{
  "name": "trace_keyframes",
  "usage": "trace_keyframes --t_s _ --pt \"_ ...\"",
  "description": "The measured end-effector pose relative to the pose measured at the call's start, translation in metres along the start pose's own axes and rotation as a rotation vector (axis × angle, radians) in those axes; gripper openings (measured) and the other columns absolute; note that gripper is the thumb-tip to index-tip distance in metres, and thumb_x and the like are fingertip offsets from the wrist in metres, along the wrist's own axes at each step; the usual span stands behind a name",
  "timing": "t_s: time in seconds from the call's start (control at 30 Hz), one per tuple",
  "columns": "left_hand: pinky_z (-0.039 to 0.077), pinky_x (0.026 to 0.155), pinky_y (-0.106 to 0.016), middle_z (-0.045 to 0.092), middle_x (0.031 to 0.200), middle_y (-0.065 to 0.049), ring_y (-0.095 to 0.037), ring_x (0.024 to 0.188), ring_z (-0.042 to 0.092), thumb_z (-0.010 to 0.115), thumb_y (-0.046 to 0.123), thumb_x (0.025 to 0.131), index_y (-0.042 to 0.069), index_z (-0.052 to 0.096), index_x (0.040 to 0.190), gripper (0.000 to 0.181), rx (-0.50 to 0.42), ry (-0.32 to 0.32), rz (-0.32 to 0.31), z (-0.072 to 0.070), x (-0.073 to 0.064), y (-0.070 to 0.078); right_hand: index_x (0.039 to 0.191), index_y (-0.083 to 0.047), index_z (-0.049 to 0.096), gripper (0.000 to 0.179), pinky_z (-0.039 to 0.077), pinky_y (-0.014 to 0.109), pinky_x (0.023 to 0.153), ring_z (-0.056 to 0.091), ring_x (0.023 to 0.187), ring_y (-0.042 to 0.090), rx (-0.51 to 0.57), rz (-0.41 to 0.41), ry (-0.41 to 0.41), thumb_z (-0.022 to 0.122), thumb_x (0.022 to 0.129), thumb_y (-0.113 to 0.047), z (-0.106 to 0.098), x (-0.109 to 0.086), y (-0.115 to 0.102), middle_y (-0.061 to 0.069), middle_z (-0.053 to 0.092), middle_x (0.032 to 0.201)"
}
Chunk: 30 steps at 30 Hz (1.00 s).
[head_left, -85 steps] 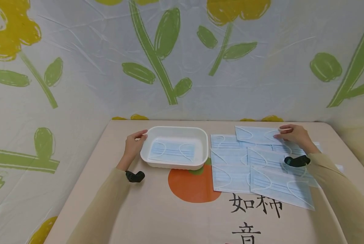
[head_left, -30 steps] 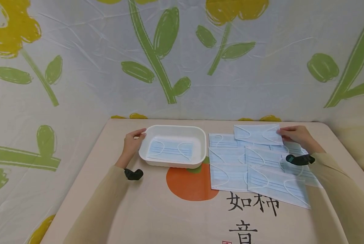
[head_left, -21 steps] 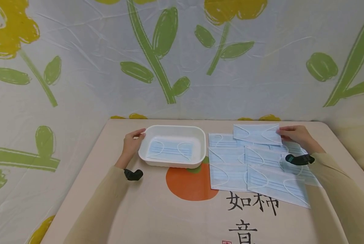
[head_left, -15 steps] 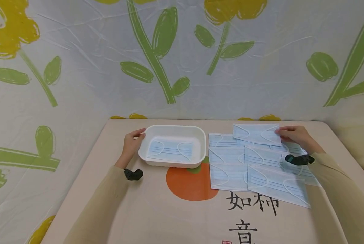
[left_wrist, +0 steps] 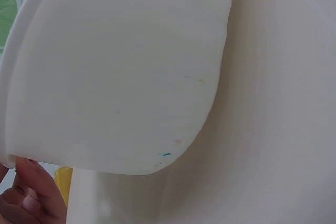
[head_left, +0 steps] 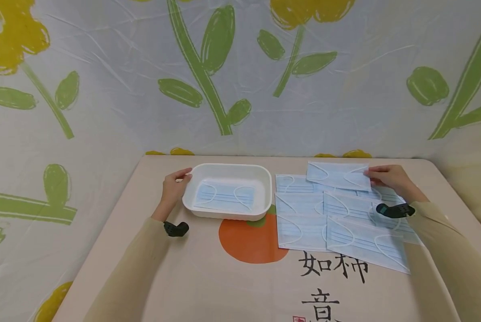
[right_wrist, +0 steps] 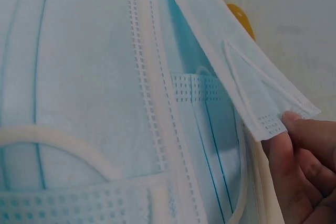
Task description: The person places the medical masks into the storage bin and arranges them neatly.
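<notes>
In the head view, my left hand (head_left: 173,190) is at the left end of a white plastic tray (head_left: 200,168). The left wrist view shows its fingers (left_wrist: 39,182) gripping the tray rim from below. One pleated blue face mask (head_left: 225,197) lies flat in the tray. My right hand (head_left: 393,180) pinches the right edge of another face mask (head_left: 337,175) at the back of a spread of masks. In the right wrist view that mask (right_wrist: 247,72) is tilted up off those below, its corner between thumb and index finger.
Several overlapping face masks (head_left: 302,232) cover the right part of the table (head_left: 208,286). The tablecloth has a printed orange persimmon and black characters. A flower-patterned curtain (head_left: 123,89) hangs behind and at the left. Black wrist cameras (head_left: 176,229) sit on both wrists.
From resting over the back mask, my right hand has shifted right to pinch its right edge, which is now lifted. My left hand stays at the tray.
</notes>
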<state>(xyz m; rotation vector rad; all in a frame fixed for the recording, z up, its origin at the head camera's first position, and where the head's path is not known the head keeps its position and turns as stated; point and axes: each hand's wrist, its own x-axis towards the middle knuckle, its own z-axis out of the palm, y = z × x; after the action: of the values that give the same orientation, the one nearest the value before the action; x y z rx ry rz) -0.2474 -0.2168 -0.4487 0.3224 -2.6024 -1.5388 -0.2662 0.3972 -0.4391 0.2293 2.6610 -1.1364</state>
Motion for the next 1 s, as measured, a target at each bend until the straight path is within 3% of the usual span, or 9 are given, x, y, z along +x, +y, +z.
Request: trace_keyframes --t_s 0.13,0.4,0.47,0.57,0.67,1.0 --pt "0.046 0.090 -0.034 0.063 0.117 -0.015 -0.024 0.106 0.053 0.058 0.020 0.096 0.011 0.064 0.126 0.032 -0.008 -0.001 0.002 0.000 -0.001 0.001 0.138 0.009 0.040 0.075 0.045 0.004 0.066 0.058 0.081 0.005 0.031 0.016 0.000 0.052 0.094 -0.050 0.001 -0.003 -0.003 0.032 0.042 0.137" --pt "0.047 0.090 -0.034 0.063 0.117 -0.016 -0.024 0.106 0.053 0.058 0.021 0.096 0.011 0.064 0.126 0.032 0.004 0.010 0.000 0.000 -0.001 0.001 0.142 0.006 0.037 0.078 0.047 0.006 0.071 0.057 0.087 0.008 0.060 0.031 -0.049 0.051 0.093 -0.053 0.000 -0.008 -0.008 0.025 0.045 0.134" --pt "0.047 0.089 -0.034 0.063 0.117 -0.016 -0.024 0.106 0.053 0.058 0.021 0.096 0.011 0.064 0.126 0.032 0.007 0.011 0.005 0.000 0.000 0.001 0.143 0.005 0.036 0.079 0.048 0.007 0.073 0.057 0.088 0.007 0.074 0.035 -0.056 0.051 0.093 -0.053 0.000 -0.009 -0.009 0.018 0.050 0.129" --pt "0.047 0.088 -0.033 0.063 0.116 -0.016 -0.024 0.105 0.053 0.058 0.020 0.096 0.011 0.065 0.125 0.031 0.010 0.013 0.010 0.000 -0.001 0.002 0.143 0.004 0.035 0.078 0.048 0.007 0.074 0.056 0.086 0.005 0.099 0.045 -0.048 0.053 0.092 -0.052 -0.001 -0.011 -0.010 -0.003 0.057 0.111" --pt "0.046 0.087 -0.031 0.063 0.115 -0.015 -0.024 0.104 0.053 0.058 0.020 0.096 0.011 0.065 0.125 0.031 0.009 0.016 0.014 0.000 -0.001 0.001 0.143 0.005 0.034 0.077 0.047 0.008 0.075 0.056 0.084 0.004 0.124 0.050 -0.036 0.054 0.093 -0.049 -0.001 -0.013 -0.011 -0.020 0.051 0.095" --pt "0.045 0.083 -0.027 0.063 0.116 -0.014 -0.023 0.103 0.053 0.058 0.021 0.096 0.012 0.065 0.125 0.031 0.008 0.017 -0.001 0.001 0.000 0.000 0.144 0.005 0.032 0.076 0.048 0.009 0.077 0.055 0.085 0.004 0.161 0.038 -0.020 0.052 0.094 -0.049 -0.003 -0.020 -0.013 -0.031 0.047 0.083"
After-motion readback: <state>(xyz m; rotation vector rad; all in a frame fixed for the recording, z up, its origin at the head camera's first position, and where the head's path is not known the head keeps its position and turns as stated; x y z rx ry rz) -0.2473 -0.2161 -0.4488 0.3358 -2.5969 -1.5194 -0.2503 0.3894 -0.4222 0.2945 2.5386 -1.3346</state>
